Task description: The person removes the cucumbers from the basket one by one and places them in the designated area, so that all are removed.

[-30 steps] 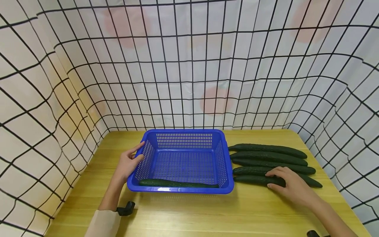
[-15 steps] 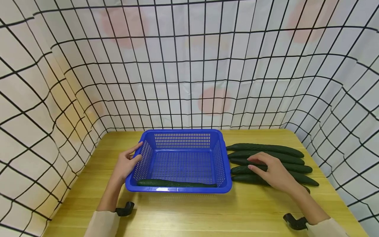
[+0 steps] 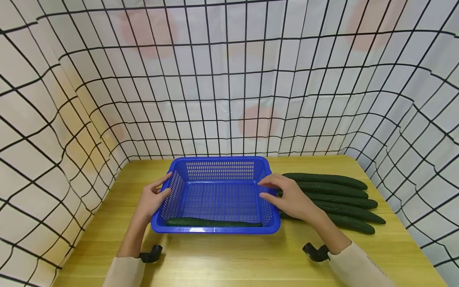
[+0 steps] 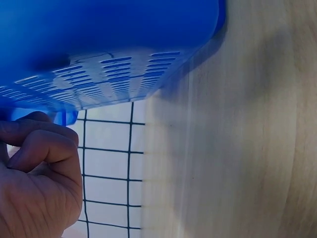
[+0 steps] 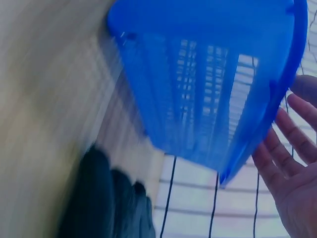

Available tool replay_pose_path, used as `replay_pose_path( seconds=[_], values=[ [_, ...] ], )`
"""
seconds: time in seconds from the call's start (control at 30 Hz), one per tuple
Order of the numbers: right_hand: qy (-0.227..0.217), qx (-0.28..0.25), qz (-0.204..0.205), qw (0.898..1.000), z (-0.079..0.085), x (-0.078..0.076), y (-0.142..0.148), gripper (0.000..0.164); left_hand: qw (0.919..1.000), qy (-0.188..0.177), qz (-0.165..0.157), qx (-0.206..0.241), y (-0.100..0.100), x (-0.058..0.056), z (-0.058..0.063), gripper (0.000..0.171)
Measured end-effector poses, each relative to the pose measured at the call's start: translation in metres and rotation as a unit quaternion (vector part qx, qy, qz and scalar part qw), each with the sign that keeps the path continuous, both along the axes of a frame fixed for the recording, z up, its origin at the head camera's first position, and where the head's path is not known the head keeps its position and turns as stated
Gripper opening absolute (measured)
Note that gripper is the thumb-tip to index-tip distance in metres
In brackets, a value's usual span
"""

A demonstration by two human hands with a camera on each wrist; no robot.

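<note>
A blue plastic basket (image 3: 219, 230) with slotted walls stands on the table, and one cucumber (image 3: 211, 222) lies inside along its near wall. My left hand (image 3: 150, 200) holds the basket's left rim; its fingers look curled in the left wrist view. Over the right rim is my right hand (image 3: 292, 198), holding nothing, thumb and fingers apart. The right wrist view shows its fingers (image 5: 285, 153) loosely extended right beside the rim. To the right of the basket, several cucumbers (image 3: 344, 199) lie side by side, their left ends partly hidden behind the right hand.
The wooden table (image 3: 229, 259) extends in front of the basket. A white patterned sheet with a black wire grid (image 3: 215, 99) encloses the back and sides. Black wrist-worn pieces (image 3: 151, 254) stick out at both forearms.
My right hand has left the cucumbers and moved left to the basket's right rim. The left hand keeps its place on the left rim.
</note>
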State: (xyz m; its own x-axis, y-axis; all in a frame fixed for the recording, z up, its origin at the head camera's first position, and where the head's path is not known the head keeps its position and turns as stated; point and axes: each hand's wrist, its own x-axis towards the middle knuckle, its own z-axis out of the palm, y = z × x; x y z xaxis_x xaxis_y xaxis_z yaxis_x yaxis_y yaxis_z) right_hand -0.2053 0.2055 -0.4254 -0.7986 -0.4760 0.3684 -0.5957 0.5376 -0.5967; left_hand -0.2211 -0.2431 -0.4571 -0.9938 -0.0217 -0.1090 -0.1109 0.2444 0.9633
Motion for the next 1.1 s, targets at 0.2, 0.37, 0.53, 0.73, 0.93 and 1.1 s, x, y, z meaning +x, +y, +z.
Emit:
replay_pose_path(
  seconds=[0.2, 0.37, 0.53, 0.73, 0.93, 1.1],
  values=[
    [-0.022, 0.001, 0.022, 1.000, 0.000, -0.005, -0.032, 0.028, 1.0000, 0.001, -0.001, -0.005, -0.002, 0.000, 0.001, 0.064],
    [-0.051, 0.002, 0.038, 0.998, -0.002, -0.005, -0.056, 0.030, 1.0000, 0.000, -0.001, -0.006, 0.000, 0.001, 0.004, 0.063],
    [-0.049, 0.008, 0.051, 0.997, -0.005, -0.006, -0.076, 0.032, 1.0000, -0.001, -0.002, -0.005, 0.001, 0.001, 0.003, 0.065],
    [-0.074, 0.036, 0.065, 0.995, -0.004, -0.006, -0.098, 0.036, 1.0000, -0.003, -0.005, 0.002, 0.000, 0.000, 0.004, 0.067],
    [-0.077, 0.068, 0.092, 0.990, -0.001, -0.006, -0.118, 0.039, 1.0000, 0.000, -0.002, -0.003, 0.000, 0.001, 0.004, 0.066],
    [-0.078, 0.113, 0.122, 0.983, -0.002, -0.007, -0.132, 0.041, 1.0000, 0.002, -0.001, 0.004, 0.001, 0.002, 0.003, 0.066]
  ],
)
